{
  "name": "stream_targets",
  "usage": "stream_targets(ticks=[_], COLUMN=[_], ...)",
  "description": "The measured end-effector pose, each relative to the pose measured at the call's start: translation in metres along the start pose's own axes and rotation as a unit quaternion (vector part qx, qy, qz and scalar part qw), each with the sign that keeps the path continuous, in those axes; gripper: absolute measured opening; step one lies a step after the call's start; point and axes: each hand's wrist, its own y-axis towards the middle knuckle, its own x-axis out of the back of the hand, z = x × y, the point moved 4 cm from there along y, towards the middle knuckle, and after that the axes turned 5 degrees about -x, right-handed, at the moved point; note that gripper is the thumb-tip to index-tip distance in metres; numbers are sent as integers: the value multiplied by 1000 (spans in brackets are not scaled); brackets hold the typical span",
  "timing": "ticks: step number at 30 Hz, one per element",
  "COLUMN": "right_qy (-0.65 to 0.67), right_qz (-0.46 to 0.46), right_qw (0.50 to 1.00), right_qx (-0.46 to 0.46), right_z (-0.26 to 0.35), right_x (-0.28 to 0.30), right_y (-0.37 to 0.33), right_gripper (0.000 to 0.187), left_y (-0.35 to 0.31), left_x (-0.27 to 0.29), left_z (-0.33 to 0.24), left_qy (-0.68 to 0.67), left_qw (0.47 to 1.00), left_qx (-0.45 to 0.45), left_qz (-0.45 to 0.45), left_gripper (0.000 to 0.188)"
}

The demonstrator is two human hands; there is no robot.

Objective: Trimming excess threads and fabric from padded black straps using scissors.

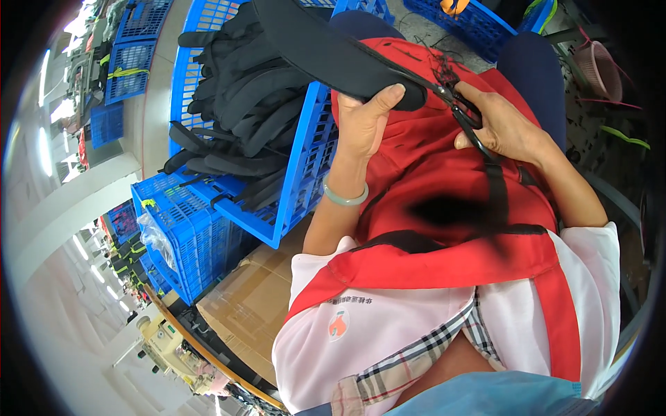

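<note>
My left hand (364,128) is closed on the rounded end of a curved black padded fabric strap (326,52), thumb on top. The strap runs up and left over the crate. In my right hand (510,128) are black-handled scissors (475,135), with fingers in the loops. Their blades lie against the strap's edge near its rounded end, and I cannot tell how far apart they are. Beneath both hands, a red apron (430,180) covers my lap, with dark thread scraps (447,66) on it beside the scissors.
To the left, a blue plastic crate (302,163) holds a heap of similar black strips (243,90). More blue crates (191,243) and a cardboard box (246,295) stand below it. A pink basket (598,73) is at the right, and another blue crate (472,28) is ahead.
</note>
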Motion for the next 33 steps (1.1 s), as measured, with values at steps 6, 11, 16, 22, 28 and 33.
stream_targets(ticks=[6, 11, 16, 22, 28, 33], right_qy=[-25, 6, -21, -80, -69, -19], right_qz=[60, 41, 32, 42, 38, 43], right_qw=[995, 997, 998, 995, 996, 995], right_qx=[-71, -59, -49, -51, -50, -85], right_z=[-6, -7, -3, 13, 8, -3], right_x=[-4, -4, -9, -10, -11, -15], right_y=[4, 6, 5, 9, 9, 11], right_gripper=[54, 55, 56, 78, 72, 62], left_y=[-2, -6, -5, -9, -8, -7], left_x=[6, 8, 20, 14, 10, 17], left_z=[1, 2, 6, 9, 7, 4], left_qy=[-3, 60, -123, -29, -41, -95], left_qw=[1000, 996, 991, 999, 999, 994], left_qx=[0, -15, 40, 20, 14, 50], left_qz=[4, 65, -20, 2, -9, -14], left_gripper=[25, 32, 32, 31, 24, 32])
